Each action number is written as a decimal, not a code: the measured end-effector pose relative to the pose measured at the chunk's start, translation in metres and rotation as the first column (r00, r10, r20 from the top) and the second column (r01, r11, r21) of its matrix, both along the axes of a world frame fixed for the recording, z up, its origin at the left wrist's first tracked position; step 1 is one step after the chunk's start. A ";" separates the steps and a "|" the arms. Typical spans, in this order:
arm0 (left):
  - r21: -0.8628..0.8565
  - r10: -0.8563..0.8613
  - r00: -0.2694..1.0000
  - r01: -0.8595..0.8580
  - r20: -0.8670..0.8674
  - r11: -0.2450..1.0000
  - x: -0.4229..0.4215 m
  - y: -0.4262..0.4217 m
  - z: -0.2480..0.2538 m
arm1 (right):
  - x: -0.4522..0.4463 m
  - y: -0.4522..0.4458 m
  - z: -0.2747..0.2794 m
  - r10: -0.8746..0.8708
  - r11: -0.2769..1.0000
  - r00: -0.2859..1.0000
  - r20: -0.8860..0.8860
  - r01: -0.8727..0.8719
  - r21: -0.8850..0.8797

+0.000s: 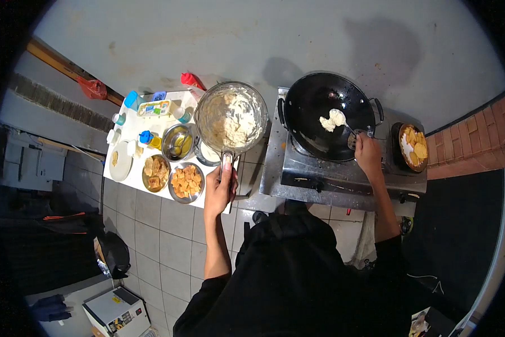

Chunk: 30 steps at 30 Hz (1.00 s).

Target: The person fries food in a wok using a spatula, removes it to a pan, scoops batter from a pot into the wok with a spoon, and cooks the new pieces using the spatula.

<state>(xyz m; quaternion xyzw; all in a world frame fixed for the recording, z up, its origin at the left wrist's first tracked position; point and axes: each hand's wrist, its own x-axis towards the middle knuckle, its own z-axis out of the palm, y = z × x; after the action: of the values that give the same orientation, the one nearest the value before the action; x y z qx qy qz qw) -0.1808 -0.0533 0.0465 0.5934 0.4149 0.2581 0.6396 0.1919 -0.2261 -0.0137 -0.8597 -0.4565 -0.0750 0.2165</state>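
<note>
While the left grip grasps one smeared pan by its handle, left of one wok, the right grip clasps one spoon.
From the right grip, nearer the wok, the spoon's long axis slants forward-left over the wok's inside, its end loaded with pale batter. Right of the wok: one dish of golden pieces; left, on the surface: one bowl of orange cubes.
</note>
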 end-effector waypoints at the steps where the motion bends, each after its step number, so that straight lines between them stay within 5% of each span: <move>1: 0.005 0.008 1.000 -0.008 0.003 1.000 0.001 0.000 -0.001 | -0.002 0.000 0.002 -0.002 1.000 1.000 0.000 0.002 0.001; 7: 0.010 -0.002 1.000 0.002 0.000 1.000 0.000 0.000 0.002 | -0.005 0.002 0.005 -0.012 1.000 1.000 -0.013 0.012 0.001; 13: -0.012 -0.014 1.000 0.014 -0.007 1.000 -0.001 0.000 0.007 | 0.021 -0.010 -0.023 0.035 0.980 0.961 -0.276 0.021 0.200; 15: 0.001 -0.017 1.000 0.017 -0.007 1.000 -0.001 0.000 0.005 | 0.024 -0.015 -0.025 -0.037 0.947 0.808 -0.588 0.217 0.238; 16: 0.015 -0.024 1.000 0.024 -0.005 1.000 0.000 0.000 0.004 | 0.023 -0.017 -0.021 -0.038 0.947 0.808 -0.588 0.217 0.238; 18: 0.016 -0.030 0.999 0.030 -0.020 0.999 0.001 0.001 0.003 | 0.025 -0.022 -0.004 -0.003 0.893 0.439 -0.899 0.406 0.196; 22: -0.016 -0.079 0.992 0.078 -0.100 0.997 0.012 -0.002 0.015 | 0.013 -0.028 0.047 0.074 0.846 0.317 -0.946 0.482 0.228; 24: -0.044 -0.078 0.994 0.074 -0.081 0.996 0.020 -0.003 0.011 | 0.016 -0.035 0.061 0.252 0.818 0.229 -0.940 0.469 0.334; 30: -0.077 -0.201 0.970 0.192 -0.136 0.978 0.057 -0.016 0.022 | -0.035 -0.027 0.124 0.302 0.876 0.365 -0.881 0.257 0.407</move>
<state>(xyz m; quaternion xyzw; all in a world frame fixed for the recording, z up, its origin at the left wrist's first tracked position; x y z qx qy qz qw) -0.1242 -0.0690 0.0682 0.6281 0.4068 0.1370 0.6490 0.1565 -0.2528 0.1101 -0.6593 -0.2314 0.3149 0.6423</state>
